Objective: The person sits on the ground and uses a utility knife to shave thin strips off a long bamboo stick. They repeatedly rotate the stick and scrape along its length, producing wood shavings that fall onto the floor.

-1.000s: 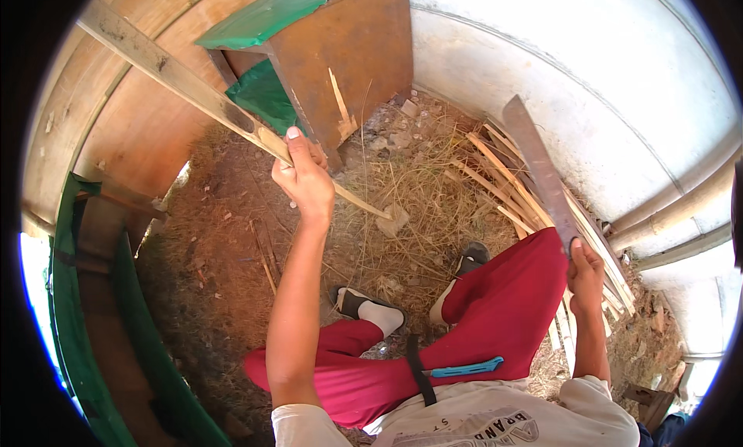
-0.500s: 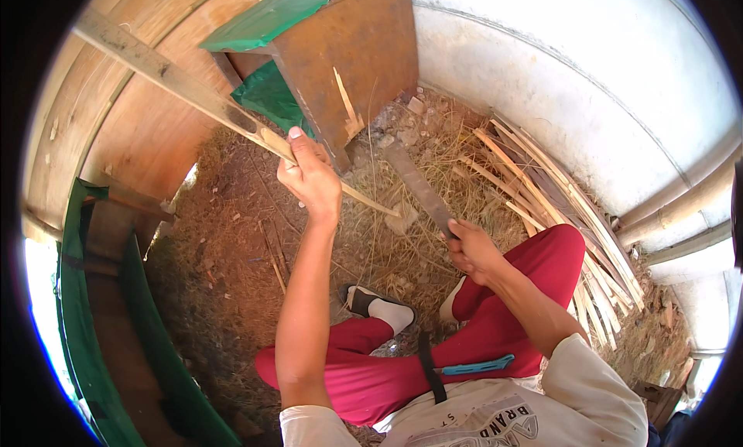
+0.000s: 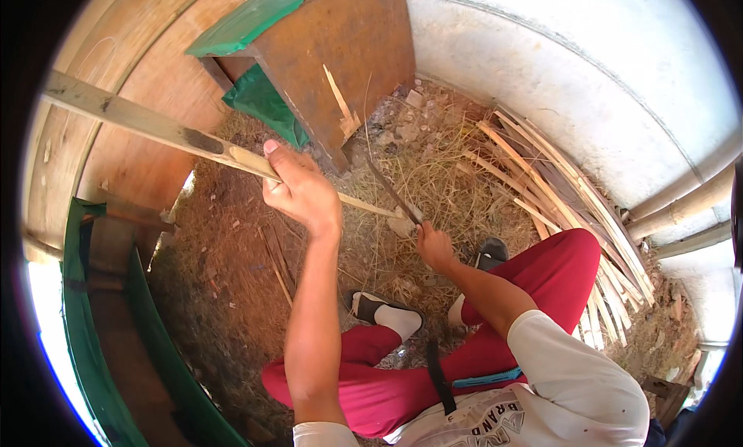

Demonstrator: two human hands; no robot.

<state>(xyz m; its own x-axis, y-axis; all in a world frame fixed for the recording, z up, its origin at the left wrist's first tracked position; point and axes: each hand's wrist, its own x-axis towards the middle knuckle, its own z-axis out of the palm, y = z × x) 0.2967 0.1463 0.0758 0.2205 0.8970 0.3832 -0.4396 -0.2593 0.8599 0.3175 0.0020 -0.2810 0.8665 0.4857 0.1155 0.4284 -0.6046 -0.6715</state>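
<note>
My left hand [image 3: 304, 195] is closed around a long split strip of wood or bamboo [image 3: 135, 114], its thumb lying along the top. The strip slants from the upper left down past my fist. Its thin pale lower end reaches a small light block [image 3: 401, 226] on the ground. In my right hand [image 3: 435, 247] is a machete [image 3: 385, 182], gripped at the handle end. The blade points up and away to the left, seen nearly edge-on, just above the strip's lower end. Whether blade and strip touch, I cannot tell.
A brown wooden box with a green cover [image 3: 340, 48] stands ahead. Split strips [image 3: 542, 184] lie piled at the right, by the white wall [image 3: 573, 75]. At the left is a green-edged trough [image 3: 116, 315]. Straw and soil [image 3: 232, 269] cover the ground near my crossed legs.
My right hand has moved left and slightly up, bringing the machete closer to the strip, with its blade turned edge-on. The upper part of the strip has tilted lower at the left.
</note>
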